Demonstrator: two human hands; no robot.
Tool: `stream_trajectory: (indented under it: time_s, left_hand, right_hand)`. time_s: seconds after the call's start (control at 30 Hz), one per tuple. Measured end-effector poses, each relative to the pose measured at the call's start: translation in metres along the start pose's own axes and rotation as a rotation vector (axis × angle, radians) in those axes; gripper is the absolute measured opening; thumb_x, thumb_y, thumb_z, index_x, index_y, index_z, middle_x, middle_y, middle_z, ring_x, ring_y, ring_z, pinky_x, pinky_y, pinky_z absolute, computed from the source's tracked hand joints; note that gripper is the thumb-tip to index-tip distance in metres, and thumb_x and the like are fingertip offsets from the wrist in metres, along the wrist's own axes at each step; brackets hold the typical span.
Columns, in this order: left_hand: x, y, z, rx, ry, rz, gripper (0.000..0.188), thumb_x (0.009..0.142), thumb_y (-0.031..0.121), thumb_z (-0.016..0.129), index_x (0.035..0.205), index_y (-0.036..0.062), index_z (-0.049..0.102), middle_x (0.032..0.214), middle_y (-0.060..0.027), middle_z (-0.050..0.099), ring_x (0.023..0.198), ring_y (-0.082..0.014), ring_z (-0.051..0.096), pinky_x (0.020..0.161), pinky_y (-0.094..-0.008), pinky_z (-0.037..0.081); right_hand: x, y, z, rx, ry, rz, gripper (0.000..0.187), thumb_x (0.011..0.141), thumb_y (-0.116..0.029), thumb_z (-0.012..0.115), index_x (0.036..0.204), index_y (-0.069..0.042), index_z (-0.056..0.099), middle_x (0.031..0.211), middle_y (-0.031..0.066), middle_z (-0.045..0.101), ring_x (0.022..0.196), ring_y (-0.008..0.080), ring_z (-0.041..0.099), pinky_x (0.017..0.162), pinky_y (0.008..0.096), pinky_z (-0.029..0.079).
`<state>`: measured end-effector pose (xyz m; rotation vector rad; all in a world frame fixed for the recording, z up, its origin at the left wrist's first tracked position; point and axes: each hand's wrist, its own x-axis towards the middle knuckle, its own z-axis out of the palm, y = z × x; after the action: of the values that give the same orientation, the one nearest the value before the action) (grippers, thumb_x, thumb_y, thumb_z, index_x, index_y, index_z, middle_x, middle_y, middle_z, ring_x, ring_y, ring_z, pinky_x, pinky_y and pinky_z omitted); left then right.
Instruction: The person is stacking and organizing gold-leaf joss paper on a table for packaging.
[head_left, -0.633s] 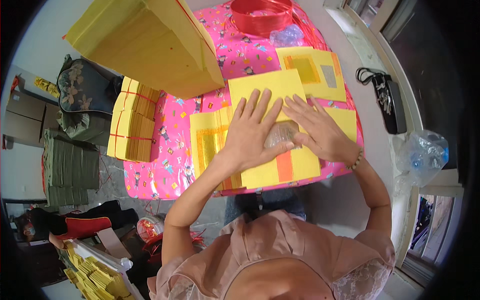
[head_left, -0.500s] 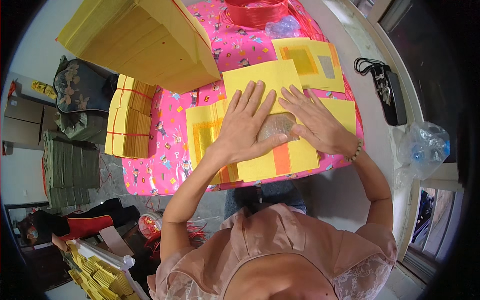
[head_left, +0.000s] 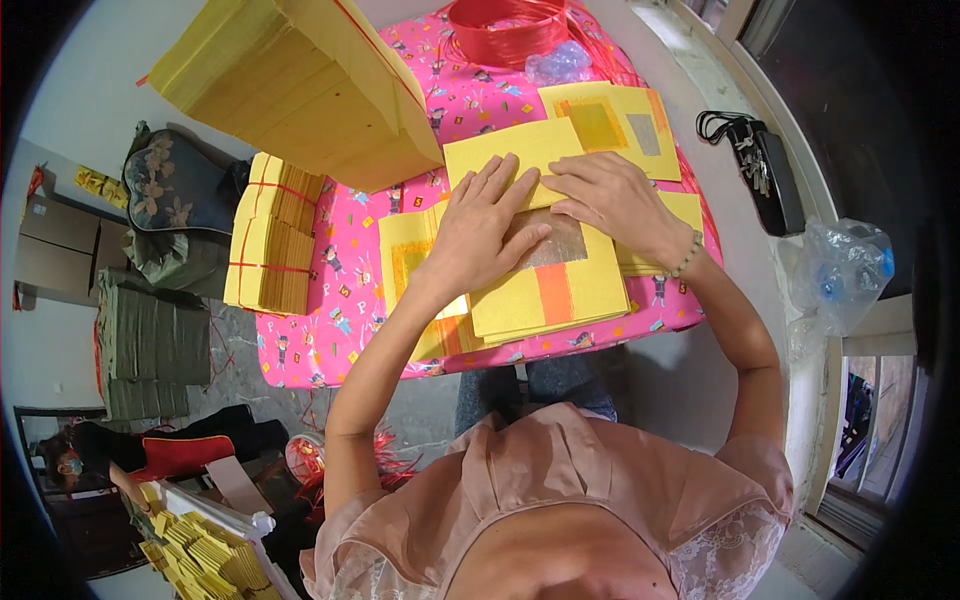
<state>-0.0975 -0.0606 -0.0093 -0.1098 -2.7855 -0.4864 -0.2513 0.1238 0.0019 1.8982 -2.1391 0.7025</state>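
Note:
A stack of yellow joss paper sheets [head_left: 590, 295] with a silver foil patch and an orange stripe lies before me, its far part folded over. My left hand [head_left: 480, 225] rests flat on it, fingers stretched out and thumb beside the foil. My right hand [head_left: 615, 205] lies across the fold with its fingers extended and slightly bent, the thumb apart below them. Neither hand holds anything. More yellow sheets with gold foil [head_left: 408, 260] lie beside my left wrist, others [head_left: 685, 212] by my right wrist, and a further pile [head_left: 610, 120] beyond.
A tall yellow paper block [head_left: 300, 95] and bundles tied with red strips [head_left: 270, 240] stand at left on the pink patterned tablecloth [head_left: 320, 345]. A red strip coil [head_left: 500, 35] is at the back. A black case with keys [head_left: 765, 180] lies right. Another person [head_left: 150, 450] is at lower left.
My right hand has drawn its fingers closer together and turned leftward along the fold. My left hand stays flat on the stack. At lower left, the other person has come further into view.

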Motion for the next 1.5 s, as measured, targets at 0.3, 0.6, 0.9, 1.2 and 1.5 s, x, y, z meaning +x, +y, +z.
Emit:
stream_trajectory:
  time_s: [0.3,0.6,0.9,1.2,1.5]
  left_hand:
    - [0.004,0.013,0.006,0.323,0.271,0.072,0.060,0.078,0.004,0.062,0.137,0.0060,0.054,0.138,-0.0175,0.056,0.128,-0.0351,0.053,0.107,-0.0479,0.041]
    - [-0.013,0.057,-0.016,0.444,0.490,0.135,0.049,0.087,0.015,0.056,0.136,0.0101,0.059,0.140,-0.0119,0.058,0.126,-0.0335,0.056,0.106,-0.0466,0.042]
    - [-0.043,0.088,-0.003,0.369,0.419,0.150,0.050,0.090,0.014,0.056,0.139,0.0186,0.059,0.147,-0.0091,0.052,0.137,-0.0298,0.048,0.110,-0.0449,0.038]
    - [-0.052,0.103,-0.008,0.228,0.451,0.237,0.049,0.086,0.011,0.060,0.135,0.0179,0.062,0.144,-0.0086,0.055,0.132,-0.0275,0.052,0.107,-0.0418,0.041]
    - [-0.020,0.114,-0.046,0.197,0.618,0.261,0.062,0.076,0.010,0.074,0.136,0.0142,0.061,0.137,-0.0078,0.059,0.123,-0.0284,0.055,0.102,-0.0417,0.041]
  right_hand:
    - [-0.008,-0.012,-0.007,-0.147,0.257,-0.222,0.034,0.085,-0.022,0.075,0.114,-0.005,0.069,0.110,0.0114,0.070,0.102,0.0261,0.067,0.090,0.0372,0.052]
    - [-0.037,-0.049,-0.044,1.362,0.318,0.662,0.047,0.102,-0.017,0.059,0.140,0.007,0.045,0.134,0.0134,0.059,0.122,0.0147,0.058,0.103,0.0303,0.046]
    - [-0.080,-0.070,-0.044,1.321,0.298,0.549,0.026,0.103,-0.003,0.051,0.128,0.002,0.050,0.122,0.0082,0.063,0.114,0.0101,0.058,0.100,0.0280,0.046]
    - [-0.110,-0.072,-0.044,1.152,0.362,0.499,0.021,0.103,-0.003,0.049,0.123,0.001,0.051,0.117,0.0070,0.063,0.110,0.0098,0.059,0.097,0.0272,0.046]
    - [-0.127,-0.080,-0.063,0.930,0.419,0.475,0.020,0.103,-0.005,0.049,0.122,0.001,0.051,0.113,0.0056,0.062,0.107,0.0086,0.058,0.095,0.0266,0.046]
